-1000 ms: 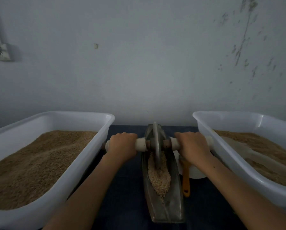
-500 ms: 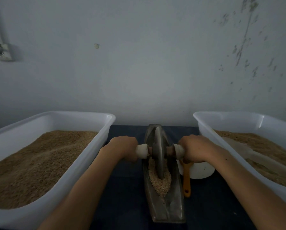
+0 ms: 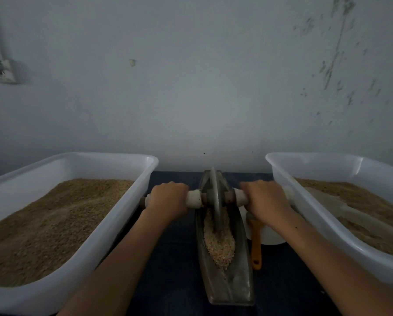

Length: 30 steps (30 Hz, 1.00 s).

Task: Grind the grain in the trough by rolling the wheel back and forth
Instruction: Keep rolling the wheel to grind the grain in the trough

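A narrow boat-shaped metal trough (image 3: 241, 277) lies lengthwise on the dark table in front of me. Pale crushed grain (image 3: 220, 245) fills its middle. A thin metal wheel (image 3: 214, 195) stands upright in the far half of the trough, its lower edge in the grain. A white-sleeved axle handle (image 3: 194, 199) runs through the wheel to both sides. My left hand (image 3: 168, 199) grips the left end of the handle. My right hand (image 3: 267, 201) grips the right end.
A large white tub (image 3: 113, 226) of brown grain stands to the left, and another white tub (image 3: 305, 215) of grain to the right. An orange-handled tool (image 3: 256, 247) and a white bowl (image 3: 273, 238) lie between trough and right tub. A wall rises close behind.
The wheel rolled toward me half a second ago and has now rolled back to the far part of the trough. Both hands moved with it, keeping their grip.
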{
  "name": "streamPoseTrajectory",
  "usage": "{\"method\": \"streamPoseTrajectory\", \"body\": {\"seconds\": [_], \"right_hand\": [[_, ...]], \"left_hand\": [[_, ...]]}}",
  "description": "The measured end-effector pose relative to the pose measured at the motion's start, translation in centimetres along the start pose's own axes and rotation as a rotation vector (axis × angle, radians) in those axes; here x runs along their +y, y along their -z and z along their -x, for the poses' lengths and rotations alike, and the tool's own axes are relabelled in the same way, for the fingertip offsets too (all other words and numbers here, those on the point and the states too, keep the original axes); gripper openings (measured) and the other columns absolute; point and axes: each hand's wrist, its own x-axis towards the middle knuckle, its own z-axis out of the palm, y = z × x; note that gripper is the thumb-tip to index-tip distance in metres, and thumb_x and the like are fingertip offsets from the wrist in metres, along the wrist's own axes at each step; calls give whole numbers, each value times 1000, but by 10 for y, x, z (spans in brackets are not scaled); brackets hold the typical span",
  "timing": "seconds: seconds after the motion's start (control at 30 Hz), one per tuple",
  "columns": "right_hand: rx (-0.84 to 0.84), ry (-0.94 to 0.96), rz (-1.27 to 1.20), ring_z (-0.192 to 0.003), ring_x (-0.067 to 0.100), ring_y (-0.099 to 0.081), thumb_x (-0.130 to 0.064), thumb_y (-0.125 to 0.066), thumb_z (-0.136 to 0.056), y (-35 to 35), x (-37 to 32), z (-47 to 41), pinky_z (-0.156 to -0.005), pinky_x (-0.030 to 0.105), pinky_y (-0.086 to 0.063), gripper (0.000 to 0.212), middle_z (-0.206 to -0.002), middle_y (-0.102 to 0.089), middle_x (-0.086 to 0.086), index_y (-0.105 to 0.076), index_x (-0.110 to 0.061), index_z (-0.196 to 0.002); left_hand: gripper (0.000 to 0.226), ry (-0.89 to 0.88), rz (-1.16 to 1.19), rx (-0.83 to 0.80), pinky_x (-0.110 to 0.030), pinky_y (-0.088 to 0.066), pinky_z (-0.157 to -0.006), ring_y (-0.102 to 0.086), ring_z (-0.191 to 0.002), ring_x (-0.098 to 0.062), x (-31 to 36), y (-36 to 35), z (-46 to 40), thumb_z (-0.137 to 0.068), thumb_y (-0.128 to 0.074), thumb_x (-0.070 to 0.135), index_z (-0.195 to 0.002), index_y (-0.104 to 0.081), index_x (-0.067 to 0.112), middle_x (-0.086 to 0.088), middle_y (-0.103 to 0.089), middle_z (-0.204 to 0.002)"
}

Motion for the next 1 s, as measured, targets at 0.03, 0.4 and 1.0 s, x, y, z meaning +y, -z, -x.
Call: {"method": "streamPoseTrajectory", "body": {"seconds": [0.03, 0.4, 1.0], "right_hand": [[-55, -3, 1, -90, 19, -60, -20, -56, -89, 3, 1, -1, -72, 28, -35, 16, -93, -63, -3, -44, -28, -82], [-500, 46, 11, -62, 11, -52, -24, -68, -78, 27, 4, -5, -60, 26, -45, 19, -70, -54, -3, -51, -23, -71], [-177, 22, 23, -89, 20, -62, -23, -61, -82, 8, 5, -5, -70, 30, -43, 14, -95, -64, -2, -48, -29, -81]], "left_hand": [[29, -3, -11, -31, -30, -44, -78, -60, -96, -19, 0, 1, 0, -85, -62, 27, -112, -57, 18, -3, -63, -107], [47, -29, 86, -382, -35, -48, -87, -59, -96, -20, -7, 6, -5, -78, -73, 34, -119, -56, 16, -4, -63, -110], [43, -5, 37, -186, -36, -49, -86, -61, -100, -24, -7, 1, -5, -79, -70, 32, -117, -57, 16, -7, -64, -110]]}}
